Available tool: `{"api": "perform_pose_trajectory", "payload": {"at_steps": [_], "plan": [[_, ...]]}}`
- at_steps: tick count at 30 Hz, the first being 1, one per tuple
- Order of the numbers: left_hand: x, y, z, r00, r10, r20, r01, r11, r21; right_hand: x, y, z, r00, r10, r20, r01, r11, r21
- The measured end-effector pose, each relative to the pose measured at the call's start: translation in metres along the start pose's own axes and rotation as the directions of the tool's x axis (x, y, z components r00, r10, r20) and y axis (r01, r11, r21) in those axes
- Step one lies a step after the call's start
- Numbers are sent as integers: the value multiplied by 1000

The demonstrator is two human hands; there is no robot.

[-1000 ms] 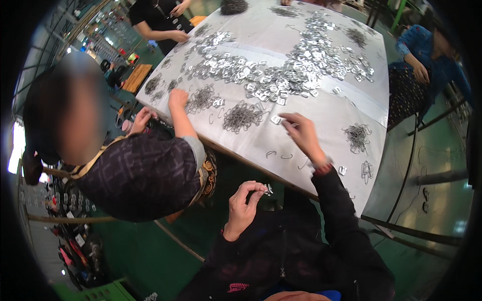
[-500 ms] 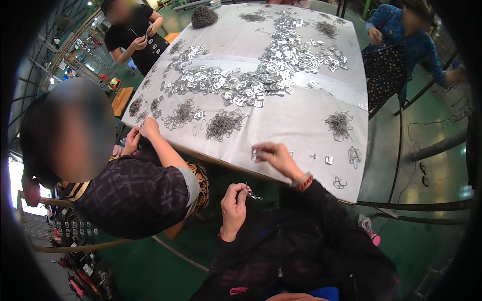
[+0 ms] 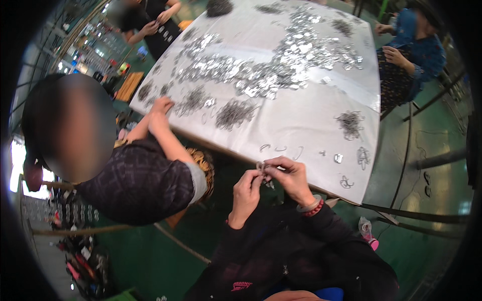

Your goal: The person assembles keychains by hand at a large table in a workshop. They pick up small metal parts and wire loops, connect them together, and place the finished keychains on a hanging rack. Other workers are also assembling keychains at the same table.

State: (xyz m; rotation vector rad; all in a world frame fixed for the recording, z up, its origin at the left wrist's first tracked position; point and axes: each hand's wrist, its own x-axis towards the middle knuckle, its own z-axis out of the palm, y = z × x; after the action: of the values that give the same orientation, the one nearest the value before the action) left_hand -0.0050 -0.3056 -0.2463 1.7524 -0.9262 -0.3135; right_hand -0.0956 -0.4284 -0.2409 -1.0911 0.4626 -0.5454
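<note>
Just off the near edge of the table, my left hand point(image 3: 245, 197) and my right hand point(image 3: 292, 180) meet fingertip to fingertip. A bent metal wire piece point(image 3: 260, 165) sticks up between the pinched fingers. Below them dangle small shiny metal pieces point(image 3: 270, 184), too blurred to tell their exact shape. Close by on the white-covered table point(image 3: 301, 131) lie several loose wire hooks point(image 3: 298, 152). To their right is a flat silver buckle point(image 3: 338, 158).
Wire piles point(image 3: 236, 114) and a broad spread of silver buckles point(image 3: 266, 80) cover parts of the table. At my left a co-worker point(image 3: 145, 185) reaches onto its edge. Another person point(image 3: 155, 30) stands at the far left, and one in blue point(image 3: 416, 45) sits at the right.
My right hand has come back from the tabletop to meet my left hand, which has risen a little. The neighbour's hands have moved further onto the table. The whole view has shifted slightly.
</note>
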Motion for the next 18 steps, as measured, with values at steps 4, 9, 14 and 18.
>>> {"api": "perform_pose_trajectory", "payload": {"at_steps": [4, 9, 14, 18], "plan": [[-4, -10, -9, 993, -104, 62, 111, 986, -122, 2, 1, -2, 993, 81, 83, -87, 994, 68], [55, -35, -34, 968, -194, -160, 171, 974, -152, 7, -5, -7, 970, 145, 193, -155, 987, 37], [166, -73, -6, 996, 75, -45, -59, 955, 290, 5, -6, -5, 958, 186, 219, -206, 976, 74], [219, -102, 28, 935, 336, 109, -336, 749, 571, 0, -7, -4, 962, 192, 197, -210, 975, 75]]}}
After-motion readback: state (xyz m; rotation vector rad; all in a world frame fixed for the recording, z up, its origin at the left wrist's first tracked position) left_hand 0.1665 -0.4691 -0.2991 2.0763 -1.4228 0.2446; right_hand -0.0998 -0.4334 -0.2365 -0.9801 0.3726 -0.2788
